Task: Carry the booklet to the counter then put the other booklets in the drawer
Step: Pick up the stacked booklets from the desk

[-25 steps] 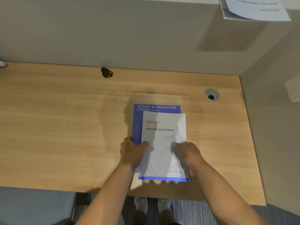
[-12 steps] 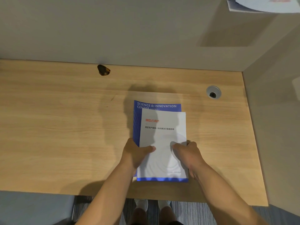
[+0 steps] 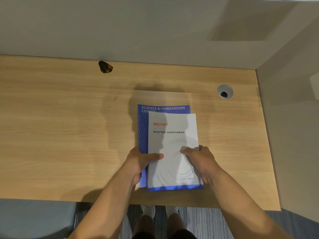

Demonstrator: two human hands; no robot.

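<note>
While gripped, booklets (image 3: 172,144) lengthwise, titles far

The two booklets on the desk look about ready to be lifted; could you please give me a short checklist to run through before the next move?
1. Both hands on the stack: left hand at its left edge, right hand at its right edge. Ok.
2. Thumbs on top of the white booklet. Ok.
3. Fingers under the stack: hidden. Cannot tell.
4. Booklets squared: the blue booklet sticks out at the top and left of the white one. Not ok.
5. Nothing lies against the stack; the dark object and the cable grommet sit well apart on the desk. Ok.
6. Drawer location: not in view. Cannot tell.
</note>
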